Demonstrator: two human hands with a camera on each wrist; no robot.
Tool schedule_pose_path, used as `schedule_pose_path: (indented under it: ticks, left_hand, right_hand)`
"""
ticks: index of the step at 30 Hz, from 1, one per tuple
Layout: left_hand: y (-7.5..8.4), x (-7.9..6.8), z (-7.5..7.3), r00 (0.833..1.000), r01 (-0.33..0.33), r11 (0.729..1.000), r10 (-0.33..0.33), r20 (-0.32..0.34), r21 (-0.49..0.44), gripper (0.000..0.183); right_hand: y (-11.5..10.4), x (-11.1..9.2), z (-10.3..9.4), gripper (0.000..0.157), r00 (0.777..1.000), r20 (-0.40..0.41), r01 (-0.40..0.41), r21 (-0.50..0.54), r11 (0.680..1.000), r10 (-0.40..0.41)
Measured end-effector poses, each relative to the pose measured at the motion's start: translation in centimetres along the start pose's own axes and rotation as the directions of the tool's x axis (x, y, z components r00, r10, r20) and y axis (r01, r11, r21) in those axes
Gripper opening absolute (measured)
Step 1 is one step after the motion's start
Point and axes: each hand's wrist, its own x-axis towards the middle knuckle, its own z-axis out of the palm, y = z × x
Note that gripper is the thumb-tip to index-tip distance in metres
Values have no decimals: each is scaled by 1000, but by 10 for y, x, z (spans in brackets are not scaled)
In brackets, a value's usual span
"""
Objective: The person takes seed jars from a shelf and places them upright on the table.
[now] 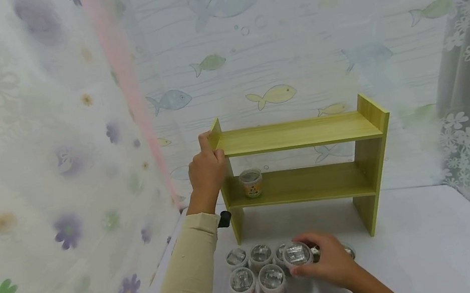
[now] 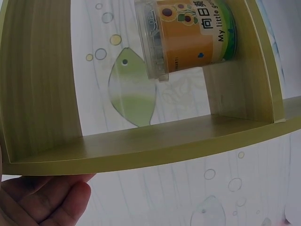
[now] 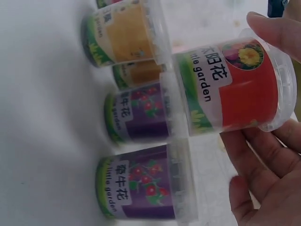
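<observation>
My right hand (image 1: 330,260) grips a small clear-lidded plastic tub (image 1: 297,254), raised above the other tubs. The right wrist view shows this tub's red flower label (image 3: 251,94), with thumb and fingers on its lid end. Beside it stand several similar tubs (image 1: 271,279), some with purple labels (image 3: 146,181) and some orange (image 3: 127,35). Silvery packets show through their lids. Up at the left, my left hand (image 1: 207,172) holds the side panel of a two-tier yellow-green wooden shelf (image 1: 294,132). One tub with an orange sunflower label (image 1: 252,184) sits on the lower tier's left end.
The shelf stands on a white-covered table (image 1: 435,233), behind the group of tubs. A fish-print curtain (image 1: 293,46) hangs behind it, and a flower-print curtain (image 1: 38,171) runs along the left. Partly behind my right hand lies another shiny-topped item (image 1: 349,251).
</observation>
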Motion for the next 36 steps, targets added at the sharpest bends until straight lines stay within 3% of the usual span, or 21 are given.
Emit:
schedule_pose_path:
  ticks: [14,25,36]
  left_hand:
    - [1,-1,-1,1000,-8,1000,8,-11,-6,48]
    - [0,-1,-2,1000,-11,1000,11,-6,-10,48]
    - [2,-2,-4,1000,-1,1000,1,-5,-8,48]
  right_hand:
    - [9,-6,5,65,998,38,55,-150,987,-50]
    - [15,-11,10,61,991,32,132,-267,955,-128]
    - [23,-15,18,62,960,-26,244,-418,875,-280]
